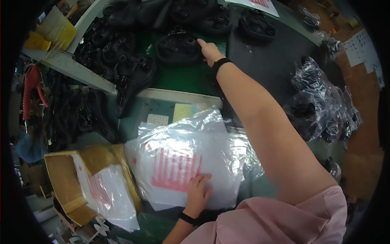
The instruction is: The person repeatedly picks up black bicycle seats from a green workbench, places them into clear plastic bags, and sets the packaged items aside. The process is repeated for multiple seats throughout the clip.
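At the far side of the bench my right hand (210,53) is closed on the right end of a black bicycle saddle (174,51), whose underside faces up. My left hand (198,194) lies with its fingers stretched on a stack of clear plastic bags (219,162) with red print. The bags are spread out in front of me, and the left hand holds nothing. More black saddles (136,75) crowd the bench to the left of the right hand and beyond it.
An open cardboard box (61,175) holding printed plastic bags stands at the left. Saddles wrapped in clear plastic (321,101) are piled on the right. A red-handled tool (30,89) hangs at the left, below a yellow container (57,32). One saddle (256,26) sits on the dark mat.
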`<state>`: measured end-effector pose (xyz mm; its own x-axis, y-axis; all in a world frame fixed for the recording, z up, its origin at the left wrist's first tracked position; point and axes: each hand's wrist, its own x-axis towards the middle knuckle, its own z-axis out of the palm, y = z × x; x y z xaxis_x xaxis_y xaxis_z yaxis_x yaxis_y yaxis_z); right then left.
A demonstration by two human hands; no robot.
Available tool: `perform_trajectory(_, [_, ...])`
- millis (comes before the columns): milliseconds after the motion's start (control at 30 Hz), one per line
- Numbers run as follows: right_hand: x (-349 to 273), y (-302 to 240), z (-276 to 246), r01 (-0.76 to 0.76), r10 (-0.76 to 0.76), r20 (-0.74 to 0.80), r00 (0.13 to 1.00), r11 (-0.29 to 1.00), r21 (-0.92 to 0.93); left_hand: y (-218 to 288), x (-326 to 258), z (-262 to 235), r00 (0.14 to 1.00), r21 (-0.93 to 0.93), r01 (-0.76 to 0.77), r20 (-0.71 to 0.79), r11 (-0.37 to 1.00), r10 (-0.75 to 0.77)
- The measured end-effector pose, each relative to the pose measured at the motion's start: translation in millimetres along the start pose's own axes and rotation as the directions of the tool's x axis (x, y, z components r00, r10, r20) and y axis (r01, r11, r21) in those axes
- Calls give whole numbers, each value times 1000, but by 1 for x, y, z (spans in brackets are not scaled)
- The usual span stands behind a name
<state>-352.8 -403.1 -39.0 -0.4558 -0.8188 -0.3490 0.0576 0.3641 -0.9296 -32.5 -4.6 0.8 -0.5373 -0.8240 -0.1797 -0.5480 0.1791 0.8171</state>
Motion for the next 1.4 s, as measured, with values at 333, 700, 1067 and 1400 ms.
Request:
perform_trajectory(333, [-188, 37, -40, 357, -357, 59, 932, 934, 9, 29, 50, -36, 911, -903, 69, -117, 425, -395])
perform_trajectory(700, [-485, -29, -201, 697, -611, 369, 700, 473, -539, 90, -33, -55, 939, -946, -118, -205, 302, -276])
perform_trajectory(1067, [-562, 69, -248, -549, -168, 866, 472, 712, 438, 220, -43, -74, 896, 181, -349, -223, 920, 383])
perform_trajectory(1400, [-618, 108, -278, -556, 99, 741, 664, 728, 401, 101, 6, -2, 874, 179, -62, -466, 982, 140])
